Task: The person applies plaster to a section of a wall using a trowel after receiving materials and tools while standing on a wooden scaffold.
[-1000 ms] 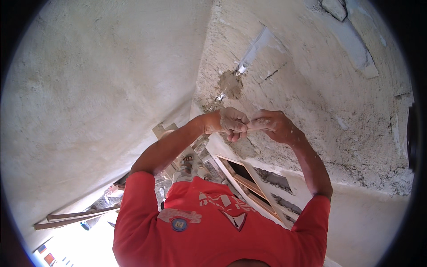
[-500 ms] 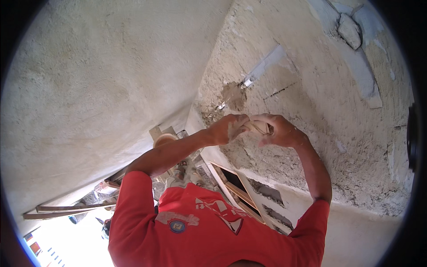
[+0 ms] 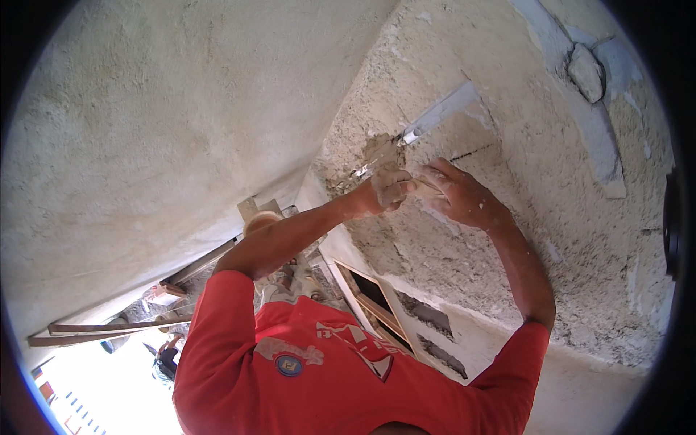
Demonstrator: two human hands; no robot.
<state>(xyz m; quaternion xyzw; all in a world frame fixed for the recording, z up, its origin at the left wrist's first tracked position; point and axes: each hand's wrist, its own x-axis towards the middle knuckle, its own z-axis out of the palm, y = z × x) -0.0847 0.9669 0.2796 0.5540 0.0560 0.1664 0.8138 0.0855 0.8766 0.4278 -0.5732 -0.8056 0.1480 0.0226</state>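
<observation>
Both hands, dusted with pale powder, meet in front of a rough plaster wall (image 3: 522, 239). Closed in a fist, my left hand (image 3: 386, 191) grips one end of a pale beige strip-like piece (image 3: 426, 189), whose kind I cannot make out. My right hand (image 3: 467, 196) has its fingers and thumb around the other end, partly hiding it. Just above the hands, a short light pipe end (image 3: 412, 135) sticks out of the wall, at the lower end of a smooth grey filled channel (image 3: 451, 104). Beside the pipe lies a darker brown hollow patch (image 3: 380, 152).
A smoother wall (image 3: 167, 109) meets the rough one at a corner. A grey band around a stone (image 3: 586, 72) is at upper right. Below are a tan round container (image 3: 259, 222), a wooden frame (image 3: 384, 313) and boards (image 3: 109, 330). Another person (image 3: 167, 359) appears in the bright opening.
My left fist has turned and closed more tightly at the piece. My right hand has opened out somewhat, its fingers straighter and raised. The view has shifted slightly.
</observation>
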